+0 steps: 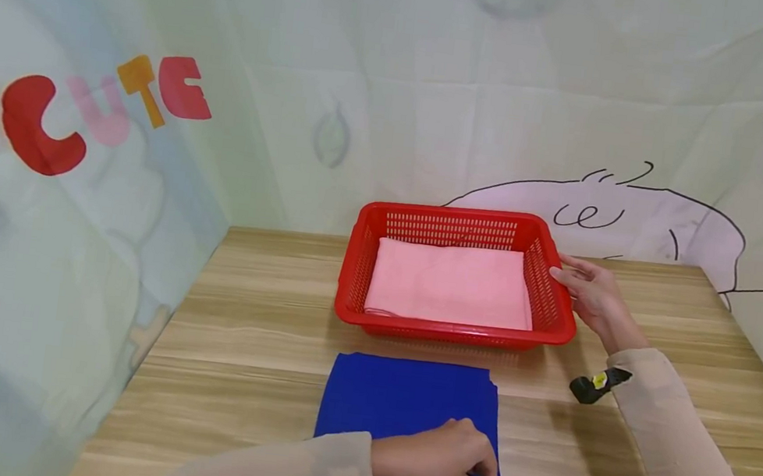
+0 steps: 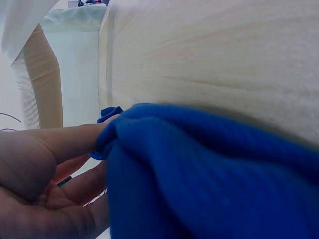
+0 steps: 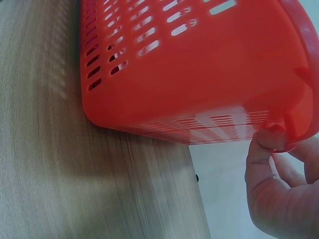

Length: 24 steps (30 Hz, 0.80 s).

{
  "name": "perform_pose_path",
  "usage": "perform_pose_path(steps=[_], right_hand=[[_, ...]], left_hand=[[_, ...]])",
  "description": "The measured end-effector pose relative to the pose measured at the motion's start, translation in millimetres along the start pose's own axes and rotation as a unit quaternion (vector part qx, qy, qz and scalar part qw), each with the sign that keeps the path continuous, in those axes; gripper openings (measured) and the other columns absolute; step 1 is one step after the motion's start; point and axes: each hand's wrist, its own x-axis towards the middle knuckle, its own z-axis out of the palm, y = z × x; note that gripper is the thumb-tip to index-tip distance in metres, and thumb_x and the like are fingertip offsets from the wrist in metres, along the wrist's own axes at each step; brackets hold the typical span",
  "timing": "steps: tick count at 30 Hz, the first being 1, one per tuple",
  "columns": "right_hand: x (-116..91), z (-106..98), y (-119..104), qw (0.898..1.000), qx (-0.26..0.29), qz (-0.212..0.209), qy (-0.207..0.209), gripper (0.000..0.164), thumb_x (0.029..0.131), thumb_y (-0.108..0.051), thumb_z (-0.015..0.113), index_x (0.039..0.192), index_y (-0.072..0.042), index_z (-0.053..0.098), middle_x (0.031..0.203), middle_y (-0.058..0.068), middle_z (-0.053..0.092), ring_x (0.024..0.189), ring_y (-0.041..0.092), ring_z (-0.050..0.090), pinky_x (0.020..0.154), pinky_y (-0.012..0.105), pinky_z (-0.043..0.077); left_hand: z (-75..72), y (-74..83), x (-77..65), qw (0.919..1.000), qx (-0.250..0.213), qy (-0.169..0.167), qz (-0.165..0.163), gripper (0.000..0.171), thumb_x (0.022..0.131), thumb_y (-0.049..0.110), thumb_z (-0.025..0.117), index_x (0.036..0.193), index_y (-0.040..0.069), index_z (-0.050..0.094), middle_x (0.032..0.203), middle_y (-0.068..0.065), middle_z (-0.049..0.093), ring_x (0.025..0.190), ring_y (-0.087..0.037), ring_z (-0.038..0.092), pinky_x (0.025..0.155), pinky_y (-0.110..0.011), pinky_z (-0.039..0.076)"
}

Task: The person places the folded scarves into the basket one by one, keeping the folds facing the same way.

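My left hand [image 1: 444,456] pinches the near right corner of a folded blue cloth [image 1: 406,398] lying on the table. In the left wrist view the cloth [image 2: 209,169] bunches up between thumb and fingers. Behind it stands a red plastic basket [image 1: 449,329] with slotted walls. Inside the basket a folded pink cloth [image 1: 450,281] lies flat. At the basket's right side my right hand [image 1: 596,302] grips the rim, thumb over the top and fingers outside. Close up, the right wrist view has the fingers [image 3: 261,154] hooked at the rim.
A wood-grain table [image 1: 256,349] carries everything. Printed fabric hangs [image 1: 395,114] along its back and left side, with the basket near the back edge. A black strap piece [image 1: 592,386] with a yellow mark sits at the right wrist.
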Motion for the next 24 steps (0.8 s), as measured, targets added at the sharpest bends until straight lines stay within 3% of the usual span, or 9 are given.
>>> perform_pose_path(steps=[16, 24], right_hand=[[3, 0, 4, 1.000, -0.018, 0.002, 0.006, 0.072, 0.097, -0.026, 0.066, 0.157, -0.011, 0.030, 0.111, -0.004, 0.056, 0.087, 0.004, 0.065, 0.079, 0.026, 0.057], [2, -1, 3, 1.000, -0.004, 0.002, 0.006, 0.071, 0.097, -0.024, 0.067, 0.157, -0.010, 0.031, 0.105, -0.006, 0.059, 0.085, 0.004, 0.066, 0.075, 0.025, 0.058]], left_hand=[[1.6, 4.5, 9.9, 0.9999, 0.005, -0.008, 0.005, 0.016, 0.087, 0.011, 0.079, 0.102, 0.015, 0.079, 0.093, 0.015, 0.073, 0.087, 0.012, 0.059, 0.094, -0.024, 0.044], [5.0, 6.0, 17.4, 0.9999, 0.005, -0.008, 0.007, 0.016, 0.087, 0.012, 0.079, 0.102, 0.016, 0.079, 0.093, 0.015, 0.073, 0.085, 0.013, 0.058, 0.083, -0.012, 0.043]])
